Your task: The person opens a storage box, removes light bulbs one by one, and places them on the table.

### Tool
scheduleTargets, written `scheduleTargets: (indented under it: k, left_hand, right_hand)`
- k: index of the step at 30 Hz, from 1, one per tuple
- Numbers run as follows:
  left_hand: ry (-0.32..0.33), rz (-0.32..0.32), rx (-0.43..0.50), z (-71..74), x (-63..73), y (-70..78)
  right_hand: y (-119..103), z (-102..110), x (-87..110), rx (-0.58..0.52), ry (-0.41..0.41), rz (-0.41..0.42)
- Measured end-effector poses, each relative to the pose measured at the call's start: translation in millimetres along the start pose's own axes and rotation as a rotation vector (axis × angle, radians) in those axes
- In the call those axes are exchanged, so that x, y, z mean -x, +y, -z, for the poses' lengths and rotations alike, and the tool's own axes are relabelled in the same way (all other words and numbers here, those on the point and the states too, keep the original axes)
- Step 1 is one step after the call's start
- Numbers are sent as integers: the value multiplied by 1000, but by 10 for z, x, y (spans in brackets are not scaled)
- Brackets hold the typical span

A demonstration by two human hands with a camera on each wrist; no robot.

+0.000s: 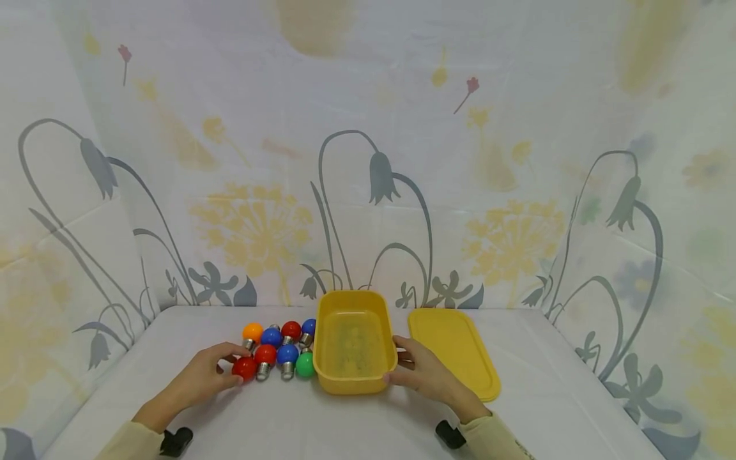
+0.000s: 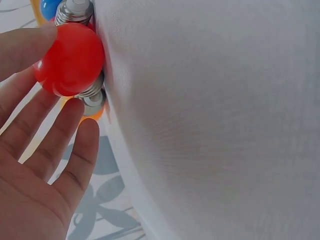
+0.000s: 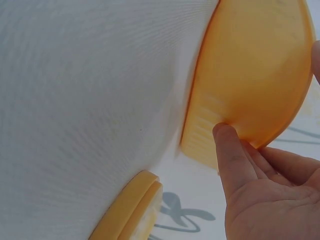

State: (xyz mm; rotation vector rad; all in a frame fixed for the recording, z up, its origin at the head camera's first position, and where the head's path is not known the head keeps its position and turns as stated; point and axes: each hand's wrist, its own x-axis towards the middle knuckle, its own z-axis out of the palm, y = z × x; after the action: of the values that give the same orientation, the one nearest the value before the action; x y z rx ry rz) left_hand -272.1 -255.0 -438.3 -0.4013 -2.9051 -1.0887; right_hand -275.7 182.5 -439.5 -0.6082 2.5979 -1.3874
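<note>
My left hand (image 1: 209, 374) pinches a red light bulb (image 1: 245, 368) at the near left of a cluster of coloured bulbs. In the left wrist view, the thumb presses one side of this red bulb (image 2: 74, 60), and the fingers spread out below it. My right hand (image 1: 422, 370) rests against the right side of an open yellow plastic box (image 1: 354, 386). The right wrist view has extended fingers (image 3: 231, 155) touching the box's outer wall (image 3: 250, 70), while the thumb is at the rim. No bulbs show inside the box.
Beside the box's left wall lie several bulbs: an orange bulb (image 1: 253, 331), a green bulb (image 1: 305, 365), blue bulbs such as one (image 1: 287, 354) and more red ones. A yellow lid (image 1: 457, 348) lies flat to the right. Behind the table hangs a flower-printed curtain (image 1: 368, 243).
</note>
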Motion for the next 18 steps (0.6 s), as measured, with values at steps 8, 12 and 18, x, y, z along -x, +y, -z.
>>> scheduleTargets:
  k: [8,12,18]
  left_hand:
    - [1,-1,-2,21,36,15]
    - [2,6,-8,34,61,27]
    - [14,-15,-22,49,75,33]
  right_hand:
    - [0,21,18,14,4,6]
    - [-16,90,56,19,18,1]
    - [27,255,146,52,52,0]
